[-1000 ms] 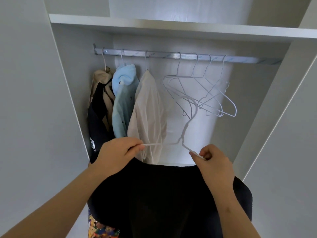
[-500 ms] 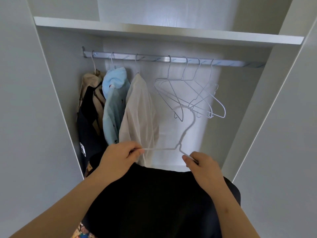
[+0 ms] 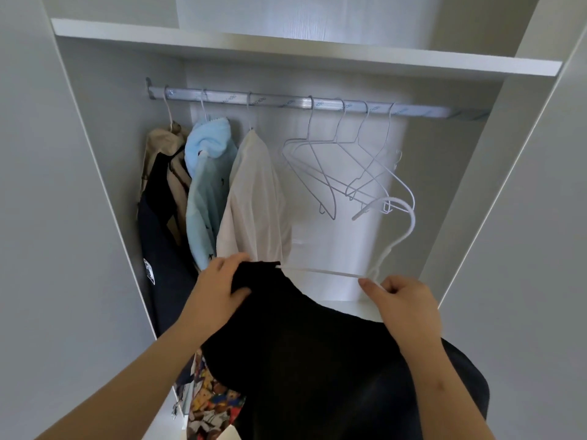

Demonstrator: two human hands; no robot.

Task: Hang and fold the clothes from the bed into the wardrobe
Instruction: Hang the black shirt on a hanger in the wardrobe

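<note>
Below rail (image 3: 286, 101), left hand (image 3: 219, 289) gripping black garment (image 3: 301, 344), right hand (image 3: 408, 301) pinching hanger (image 3: 320, 272)

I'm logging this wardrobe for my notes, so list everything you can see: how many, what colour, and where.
shelf: one, white, across the wardrobe top
rail: one, silver, under the shelf
jacket: one, beige and black, hanging at the rail's left end
fleecy top: one, light blue, hanging beside the jacket
pale garment: one, white, third on the rail
empty hangers: four, white wire, right half of the rail
held hanger: one, white wire, below the rail
black garment: one, over the held hanger's left arm
patterned cloth: one, multicoloured, bottom, under the black garment
left hand: grips the black garment
right hand: pinches the held hanger
</note>
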